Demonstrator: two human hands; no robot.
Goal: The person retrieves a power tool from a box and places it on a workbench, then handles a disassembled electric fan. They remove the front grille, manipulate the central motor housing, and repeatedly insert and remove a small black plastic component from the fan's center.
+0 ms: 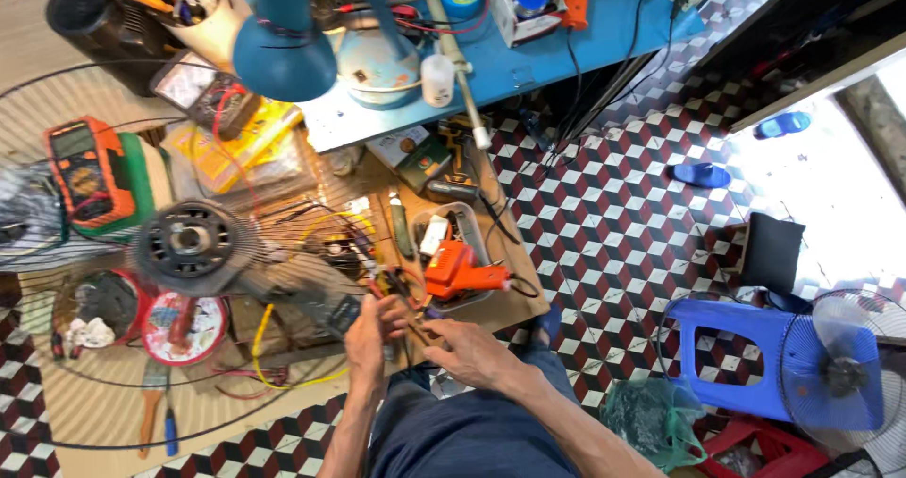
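Note:
My left hand [370,332] and my right hand [469,351] meet over the front of a low wooden table [514,294]. Together they pinch a small part with coloured wires [408,310] between the fingertips. An orange glue gun [460,268] lies just beyond the hands in a clear tray. A round wire fan guard [189,242] with a dark hub lies across the table to the left, reaching up to my left hand. My legs in dark blue trousers [467,436] are below.
An orange multimeter [83,168] sits at far left. A teal desk lamp [283,49] stands on a blue table at the top. A blue plastic stool [731,360] and a blue fan [840,374] stand on the chequered tile floor at right, with two blue sandals further back.

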